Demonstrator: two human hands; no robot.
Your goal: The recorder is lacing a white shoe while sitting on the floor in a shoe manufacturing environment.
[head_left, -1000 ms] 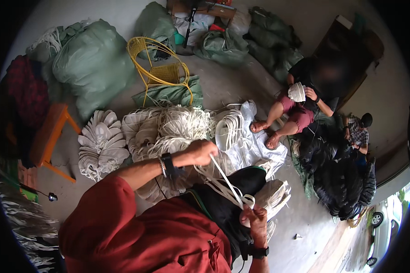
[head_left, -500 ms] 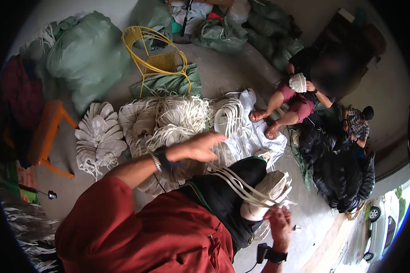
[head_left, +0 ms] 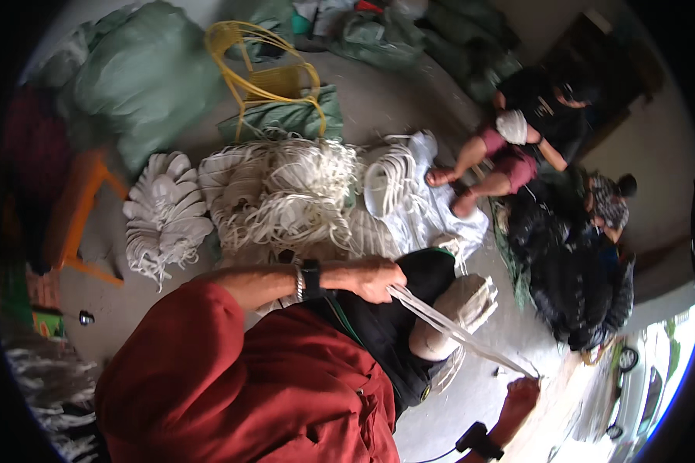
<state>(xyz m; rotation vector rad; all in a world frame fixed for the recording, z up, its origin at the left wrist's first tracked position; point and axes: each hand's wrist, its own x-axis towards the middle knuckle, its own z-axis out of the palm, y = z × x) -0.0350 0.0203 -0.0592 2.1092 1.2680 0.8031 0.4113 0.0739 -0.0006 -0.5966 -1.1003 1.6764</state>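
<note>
A few flat white straps (head_left: pixel 457 332) run taut between my two hands, slanting down to the right across my lap. My left hand (head_left: pixel 374 279) is closed round their upper end, above my dark trousers. Out to the right, over the floor, my right hand (head_left: pixel 520 399) grips the lower end, with short tips poking past the fingers. Behind the straps, a bundle of stacked off-white pieces (head_left: pixel 465 299), which look like shoe soles, rests at my knee. The straps hide part of it, and loose strips hang from its lower side.
Heaps of white strapped pieces (head_left: pixel 301 189) lie ahead, beside a fan-shaped pile (head_left: pixel 164 212). A yellow chair (head_left: pixel 274 85) stands beyond, near green sacks (head_left: pixel 143 81). An orange stool (head_left: pixel 81 208) is at left. At right, a seated person (head_left: pixel 544 116) holds a white bundle near black bags (head_left: pixel 567 270).
My left hand has come down and closed on the straps. My right hand has moved away to the right and down, stretching them. The view has shifted slightly.
</note>
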